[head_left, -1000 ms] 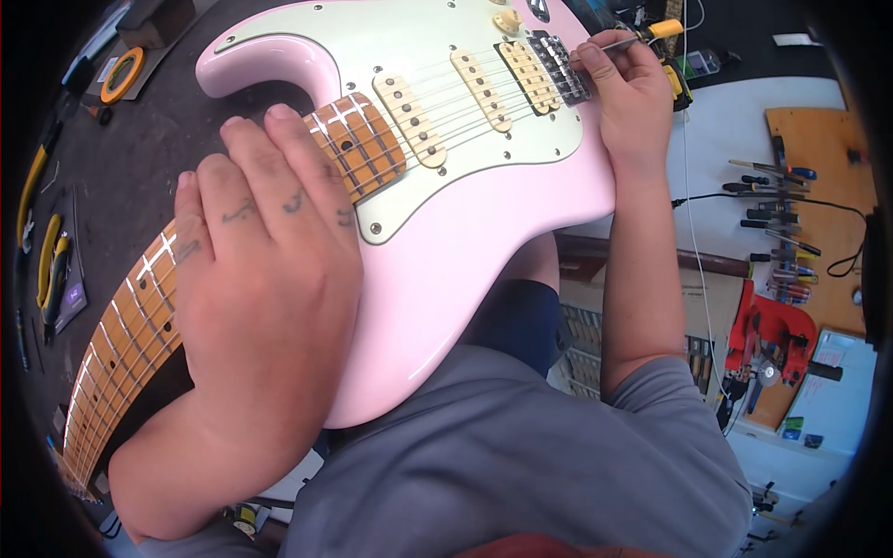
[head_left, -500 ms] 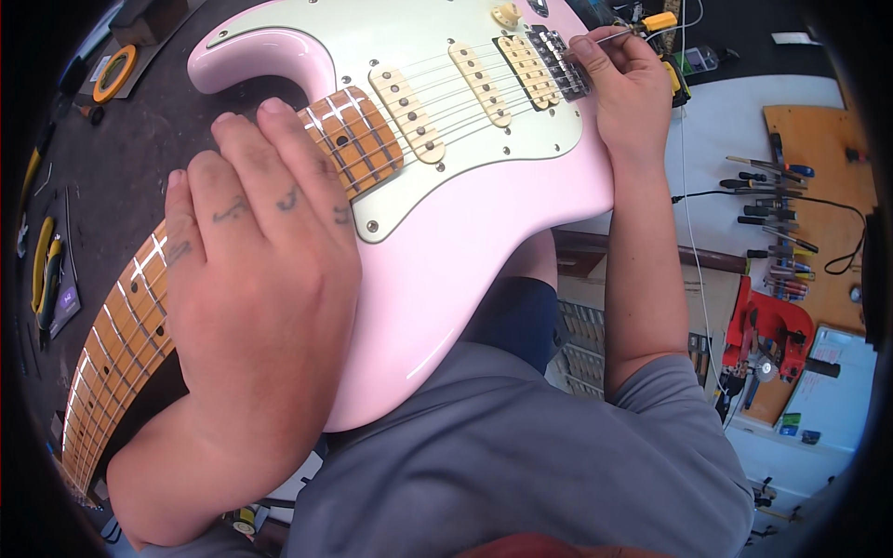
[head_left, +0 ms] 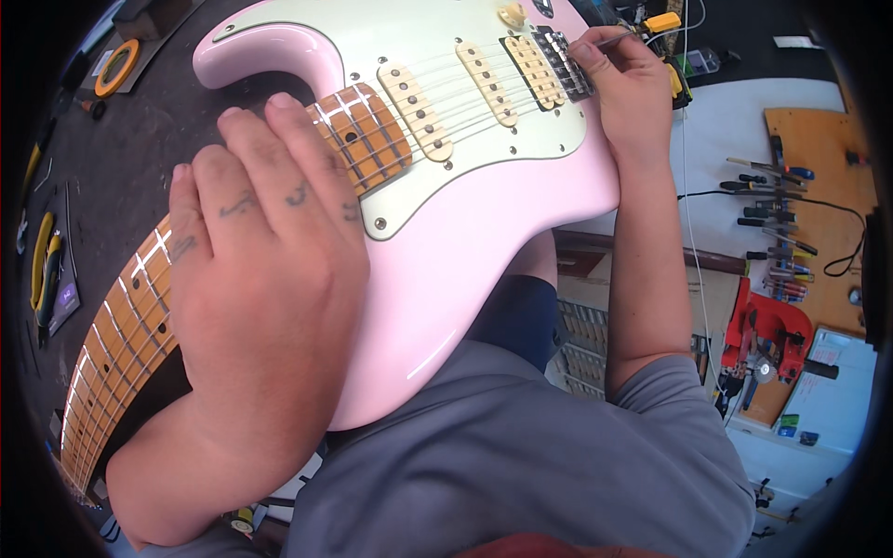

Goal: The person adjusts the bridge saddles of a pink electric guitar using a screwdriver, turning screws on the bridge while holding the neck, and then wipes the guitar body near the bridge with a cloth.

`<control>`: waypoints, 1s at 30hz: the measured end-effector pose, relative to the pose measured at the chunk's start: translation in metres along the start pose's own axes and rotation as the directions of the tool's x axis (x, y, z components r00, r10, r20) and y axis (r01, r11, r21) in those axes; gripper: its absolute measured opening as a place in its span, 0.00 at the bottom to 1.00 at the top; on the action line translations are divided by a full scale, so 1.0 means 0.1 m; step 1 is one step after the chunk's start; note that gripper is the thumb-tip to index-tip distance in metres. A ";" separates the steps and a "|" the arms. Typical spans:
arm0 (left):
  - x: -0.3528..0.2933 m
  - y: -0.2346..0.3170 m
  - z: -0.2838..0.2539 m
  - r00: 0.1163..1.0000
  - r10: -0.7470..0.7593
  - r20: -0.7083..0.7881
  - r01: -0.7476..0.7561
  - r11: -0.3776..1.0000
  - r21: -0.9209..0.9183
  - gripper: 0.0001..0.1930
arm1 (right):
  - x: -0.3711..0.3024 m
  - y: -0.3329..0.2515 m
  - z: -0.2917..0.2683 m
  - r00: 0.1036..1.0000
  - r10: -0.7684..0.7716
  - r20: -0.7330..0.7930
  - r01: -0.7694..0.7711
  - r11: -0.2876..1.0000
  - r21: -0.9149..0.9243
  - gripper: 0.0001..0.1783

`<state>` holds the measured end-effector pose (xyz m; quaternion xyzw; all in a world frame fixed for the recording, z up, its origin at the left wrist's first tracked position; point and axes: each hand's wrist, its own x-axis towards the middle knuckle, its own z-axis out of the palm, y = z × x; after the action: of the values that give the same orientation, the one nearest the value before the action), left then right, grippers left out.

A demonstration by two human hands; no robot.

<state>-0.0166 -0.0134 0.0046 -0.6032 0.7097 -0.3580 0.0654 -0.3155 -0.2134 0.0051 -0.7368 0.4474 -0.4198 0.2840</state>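
A pink electric guitar (head_left: 484, 219) with a pale green pickguard, cream pickups and a maple neck (head_left: 116, 312) lies across the bench in front of me. My left hand (head_left: 270, 242) rests over the neck near its body end, fingers stretched across the strings and thumb hidden. At the black bridge (head_left: 564, 63), my right hand (head_left: 633, 88) pinches a thin metal rod (head_left: 609, 41) between thumb and fingers. The rod's tip is hidden, and I cannot tell whether it joins the yellow handle (head_left: 662, 22) just behind.
Yellow-handled pliers (head_left: 42, 270) and a yellow tape roll (head_left: 117, 67) lie on the dark bench to the left. At right, screwdrivers (head_left: 767, 205) line a wooden board (head_left: 837, 167), near a red clamp-like tool (head_left: 777, 325). A thin white cable (head_left: 693, 242) hangs beside my right forearm.
The guitar and my left hand have shifted slightly to the right. The rod in my right hand has turned a little, while that hand stays at the bridge.
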 end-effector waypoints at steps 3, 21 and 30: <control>0.01 0.01 0.00 0.999 0.025 0.020 -0.025 0.999 0.024 0.24 | -0.04 0.04 -0.02 1.000 0.000 -0.028 0.004 0.993 0.119 0.13; -0.01 0.00 0.00 1.000 -0.001 -0.013 0.000 1.000 -0.012 0.24 | -0.05 -0.05 0.01 0.998 -0.028 -0.064 0.034 0.996 0.082 0.15; 0.01 0.00 -0.01 1.000 0.024 0.019 -0.024 1.000 0.016 0.24 | -0.01 0.02 -0.05 0.999 -0.031 -0.016 0.032 0.997 0.069 0.17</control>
<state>-0.0177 -0.0134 0.0056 -0.5975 0.7133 -0.3572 0.0814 -0.3214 -0.2132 0.0055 -0.7304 0.4230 -0.4449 0.2995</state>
